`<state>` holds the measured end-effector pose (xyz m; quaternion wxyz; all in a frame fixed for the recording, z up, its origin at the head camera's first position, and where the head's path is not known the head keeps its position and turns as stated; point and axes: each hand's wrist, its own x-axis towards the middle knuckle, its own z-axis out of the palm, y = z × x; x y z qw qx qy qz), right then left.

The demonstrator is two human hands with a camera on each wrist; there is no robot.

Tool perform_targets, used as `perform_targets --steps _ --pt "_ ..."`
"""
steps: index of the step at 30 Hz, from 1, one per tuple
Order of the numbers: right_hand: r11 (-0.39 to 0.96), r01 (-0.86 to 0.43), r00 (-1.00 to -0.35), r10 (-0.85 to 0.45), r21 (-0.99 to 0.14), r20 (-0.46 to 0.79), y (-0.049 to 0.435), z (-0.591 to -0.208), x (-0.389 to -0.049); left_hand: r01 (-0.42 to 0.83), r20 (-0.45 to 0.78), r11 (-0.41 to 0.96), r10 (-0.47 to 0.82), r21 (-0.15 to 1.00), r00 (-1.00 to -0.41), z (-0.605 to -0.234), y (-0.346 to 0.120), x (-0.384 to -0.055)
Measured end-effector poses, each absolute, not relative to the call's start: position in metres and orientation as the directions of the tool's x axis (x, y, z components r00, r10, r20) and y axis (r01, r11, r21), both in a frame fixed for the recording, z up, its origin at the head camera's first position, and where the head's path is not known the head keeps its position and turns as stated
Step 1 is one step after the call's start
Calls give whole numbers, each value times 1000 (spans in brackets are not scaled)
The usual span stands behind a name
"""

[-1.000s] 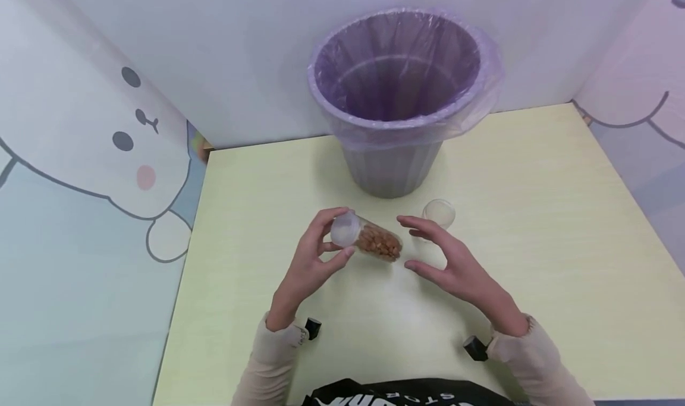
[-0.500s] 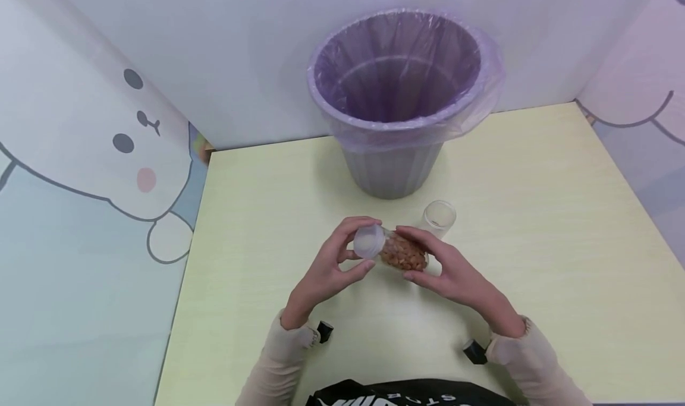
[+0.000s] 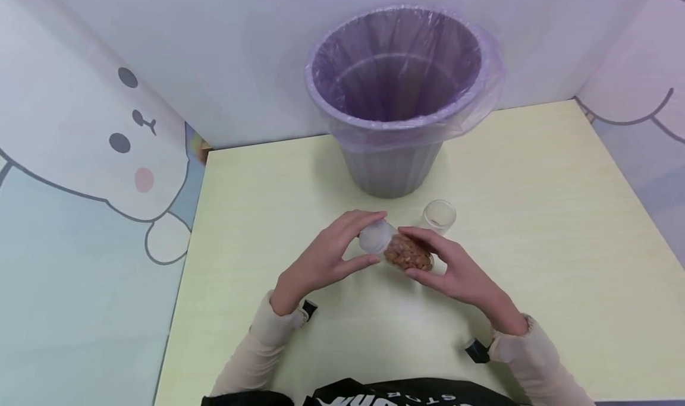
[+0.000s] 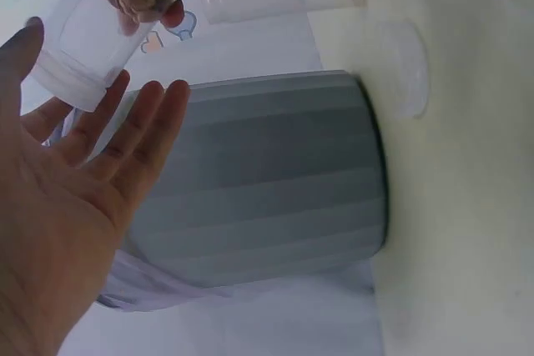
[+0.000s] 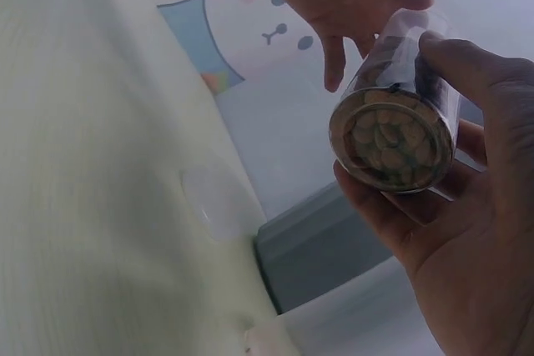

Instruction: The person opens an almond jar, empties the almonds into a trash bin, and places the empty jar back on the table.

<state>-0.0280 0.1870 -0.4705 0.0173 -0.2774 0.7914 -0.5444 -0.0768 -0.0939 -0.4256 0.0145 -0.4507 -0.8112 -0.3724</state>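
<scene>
A clear plastic jar (image 3: 409, 252) filled with brown nuts or beans is tilted on its side above the table. My right hand (image 3: 449, 263) grips its lower body between thumb and fingers. The jar's translucent lid (image 3: 375, 237) faces left. My left hand (image 3: 332, 254) is spread around that lid, thumb below and fingers above. In the left wrist view its fingers (image 4: 138, 152) are fairly straight beside the lid. Behind my right hand stands a second clear jar (image 3: 440, 214), open at the top.
A grey ribbed trash bin (image 3: 387, 171) with a purple liner stands at the table's back. Low on the tabletop lies a loose translucent lid (image 4: 405, 68), hidden in the head view. Cartoon-printed walls (image 3: 80, 263) border the pale table (image 3: 257, 204).
The filled jar has moved right and into my right hand, which has closed around its body. My left hand has moved right with it, its fingers now spread wider at the lid.
</scene>
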Motion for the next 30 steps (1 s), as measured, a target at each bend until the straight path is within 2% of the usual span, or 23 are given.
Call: perform_targets --steps 9,14,21,26,30 --pt "266 -440 -825 -498 -858 269 193 -450 -29 888 444 338 775 312 -451 -399 -91 -88" --pt "301 -472 -806 -529 -828 267 199 -435 -33 921 478 315 788 230 -389 -386 -86 -93" --pt "321 -530 -781 -546 -785 304 203 -415 -44 936 578 331 742 121 -338 -378 -81 -100" --pt "283 -596 -734 -570 -751 368 203 -408 -47 935 674 348 706 -64 -217 -376 -78 -105" --pt "251 -620 -706 -592 -744 389 200 -404 -45 933 736 331 665 -140 -125 -376 -76 -107"
